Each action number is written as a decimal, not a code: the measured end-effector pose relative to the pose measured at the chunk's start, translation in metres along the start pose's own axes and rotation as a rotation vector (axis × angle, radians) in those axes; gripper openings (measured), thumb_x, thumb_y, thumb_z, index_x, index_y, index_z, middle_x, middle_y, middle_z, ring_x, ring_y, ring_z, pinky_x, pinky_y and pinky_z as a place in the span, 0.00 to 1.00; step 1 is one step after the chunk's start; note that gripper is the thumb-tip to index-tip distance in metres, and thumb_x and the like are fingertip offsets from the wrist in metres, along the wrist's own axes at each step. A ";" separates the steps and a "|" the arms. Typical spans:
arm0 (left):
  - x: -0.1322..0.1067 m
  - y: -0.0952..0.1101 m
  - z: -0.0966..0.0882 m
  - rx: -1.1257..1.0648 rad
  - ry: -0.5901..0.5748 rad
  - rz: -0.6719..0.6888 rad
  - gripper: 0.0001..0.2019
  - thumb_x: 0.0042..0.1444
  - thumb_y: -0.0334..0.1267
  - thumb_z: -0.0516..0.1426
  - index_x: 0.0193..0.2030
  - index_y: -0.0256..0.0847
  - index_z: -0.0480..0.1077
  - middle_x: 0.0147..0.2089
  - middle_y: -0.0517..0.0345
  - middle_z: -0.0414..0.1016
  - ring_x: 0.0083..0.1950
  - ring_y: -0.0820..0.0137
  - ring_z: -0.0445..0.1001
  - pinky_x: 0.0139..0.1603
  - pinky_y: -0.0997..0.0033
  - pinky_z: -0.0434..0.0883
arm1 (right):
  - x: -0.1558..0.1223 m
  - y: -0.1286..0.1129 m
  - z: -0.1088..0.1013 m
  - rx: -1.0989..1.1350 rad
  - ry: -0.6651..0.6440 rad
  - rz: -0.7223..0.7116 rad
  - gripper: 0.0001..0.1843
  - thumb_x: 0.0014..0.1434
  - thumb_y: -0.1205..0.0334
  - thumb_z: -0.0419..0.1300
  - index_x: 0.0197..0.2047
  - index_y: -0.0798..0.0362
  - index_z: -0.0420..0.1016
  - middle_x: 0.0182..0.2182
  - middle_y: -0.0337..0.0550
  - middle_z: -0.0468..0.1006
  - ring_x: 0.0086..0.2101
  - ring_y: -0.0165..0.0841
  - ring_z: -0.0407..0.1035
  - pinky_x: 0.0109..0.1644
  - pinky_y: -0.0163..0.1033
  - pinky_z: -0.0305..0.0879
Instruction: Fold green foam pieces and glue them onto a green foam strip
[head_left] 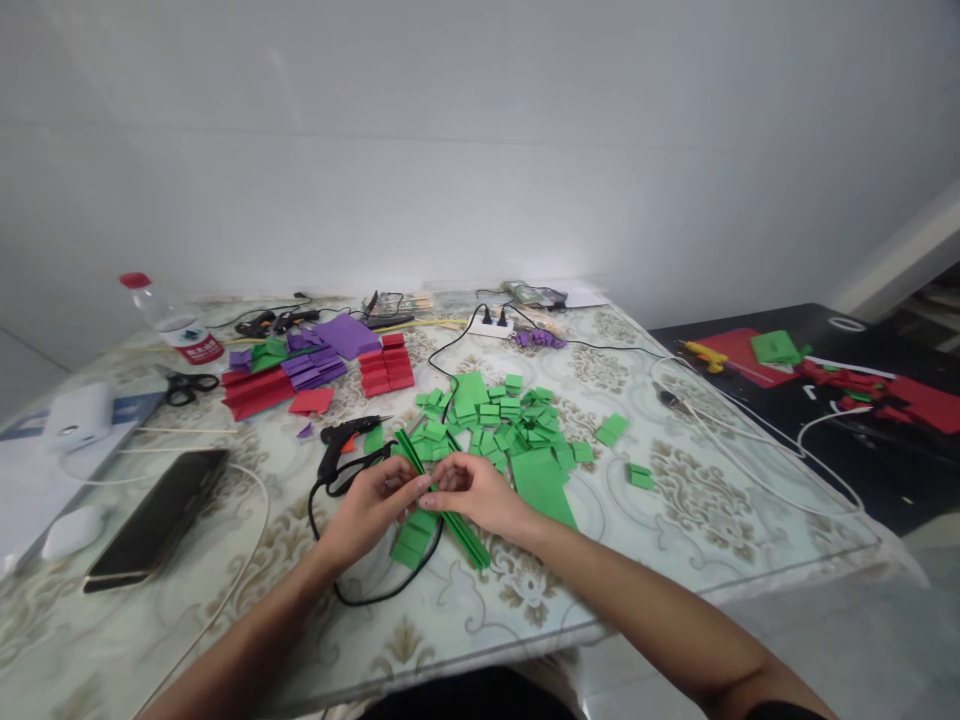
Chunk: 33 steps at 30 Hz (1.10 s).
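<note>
Both hands meet at the middle of the table on a long folded green paper strip (466, 540), which slants from upper left to lower right. My left hand (379, 500) pinches it from the left side, thumb on top. From the right, my right hand (474, 490) grips the same strip, its thumb close to the left one. Just beyond lies a heap of small green paper pieces (517, 420). A larger green sheet (541, 485) is beside my right wrist. Left of my hands rests a black glue gun (337, 445) with an orange trigger.
Scissors (187, 387), a phone (157, 520) and a red-capped bottle (176, 325) stand or lie at left. Red folded paper (386, 368) and purple paper (315, 365) sit behind. Cords run from a white power strip (491, 325). A yellow glue gun (705, 355) lies on the black table at right.
</note>
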<state>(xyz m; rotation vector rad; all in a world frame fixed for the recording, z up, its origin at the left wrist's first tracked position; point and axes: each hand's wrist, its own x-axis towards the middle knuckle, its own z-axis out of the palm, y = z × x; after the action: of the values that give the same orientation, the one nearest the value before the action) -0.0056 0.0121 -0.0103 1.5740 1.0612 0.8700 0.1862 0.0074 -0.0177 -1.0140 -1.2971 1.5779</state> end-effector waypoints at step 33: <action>0.000 -0.009 0.002 0.006 0.069 0.088 0.11 0.58 0.44 0.65 0.36 0.38 0.73 0.22 0.65 0.70 0.21 0.74 0.70 0.22 0.77 0.69 | 0.000 0.009 -0.003 -0.051 -0.173 0.163 0.26 0.46 0.41 0.75 0.30 0.53 0.71 0.17 0.30 0.69 0.18 0.25 0.61 0.22 0.31 0.54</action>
<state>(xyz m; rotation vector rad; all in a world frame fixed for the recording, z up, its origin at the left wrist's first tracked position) -0.0056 0.0118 -0.0190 1.6159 1.0505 0.9877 0.1880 0.0072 -0.0274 -1.0564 -1.4074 1.7975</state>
